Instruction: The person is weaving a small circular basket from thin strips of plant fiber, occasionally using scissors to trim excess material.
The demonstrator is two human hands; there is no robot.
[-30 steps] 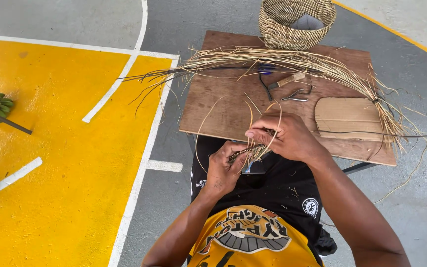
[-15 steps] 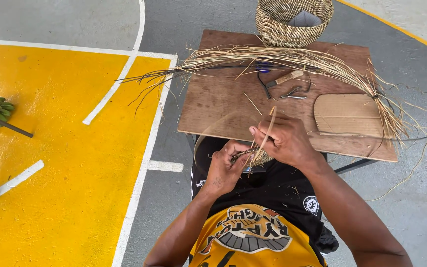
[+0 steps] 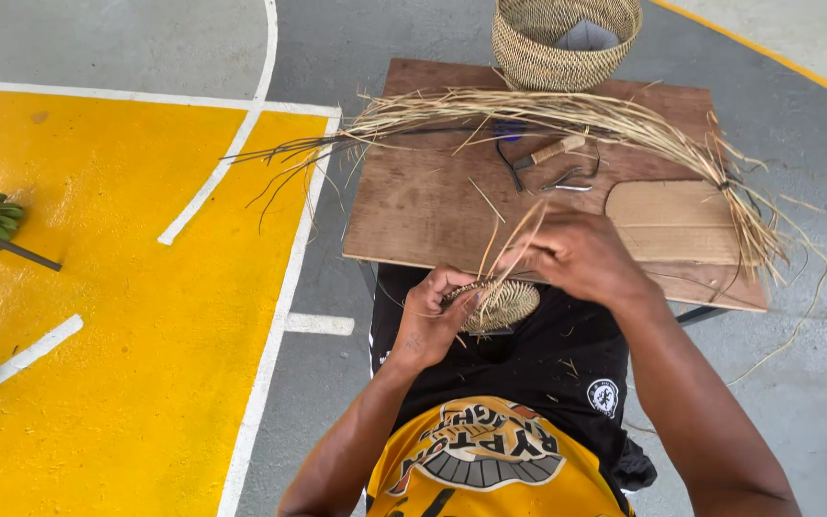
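Left hand [image 3: 430, 321]: I see its grip clamped on the woven disc [image 3: 500, 304], at the surface's near edge.
Right hand [image 3: 581, 254]: grip pinched on straw strands [image 3: 509, 244] (running up-right from the disc).

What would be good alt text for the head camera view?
A seated person's left hand holds a small round woven disc on their lap while the right hand pulls straw strands from it. Ahead, a wooden board holds a long straw bundle, tools and a woven basket.
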